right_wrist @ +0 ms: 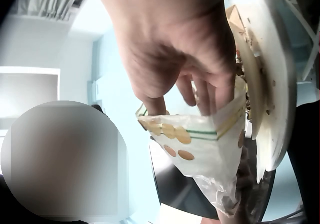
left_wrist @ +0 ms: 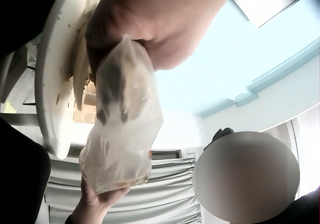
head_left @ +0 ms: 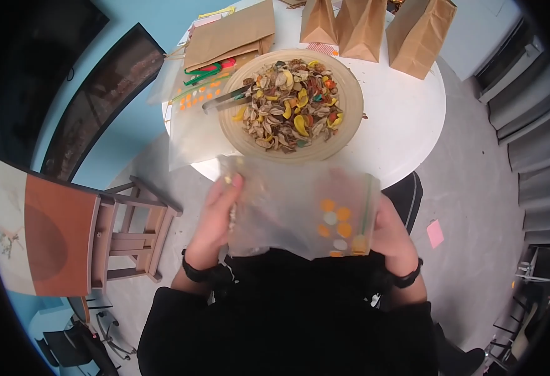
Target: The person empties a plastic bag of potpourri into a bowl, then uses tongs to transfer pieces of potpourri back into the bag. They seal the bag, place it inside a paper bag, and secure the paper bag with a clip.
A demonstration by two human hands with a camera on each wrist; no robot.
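Note:
A translucent plastic bag (head_left: pixel 281 207) with orange and white dots and a green zip strip is held sideways in front of the person's body. The left hand (head_left: pixel 220 207) pinches its far-left end, thumb on top; in the left wrist view that hand (left_wrist: pixel 150 29) grips a gathered part of the bag (left_wrist: pixel 122 114). At the zip end is the right hand (head_left: pixel 393 232). The right wrist view shows this hand (right_wrist: pixel 175 49) holding the bag's mouth (right_wrist: pixel 200 134), thumb and fingers spread apart along the edge, fingertips partly hidden. Something pale shows near the bag's left end.
A round wooden plate (head_left: pixel 228 135) heaped with dried potpourri (head_left: pixel 294 103) is on the white table (head_left: pixel 406 125), metal tongs (head_left: pixel 225 99) at its left. Flat paper bags (head_left: pixel 231 37), scissors-like green and red items and another dotted bag (head_left: pixel 193 138) lie left; upright paper bags (head_left: pixel 419 41) stand behind.

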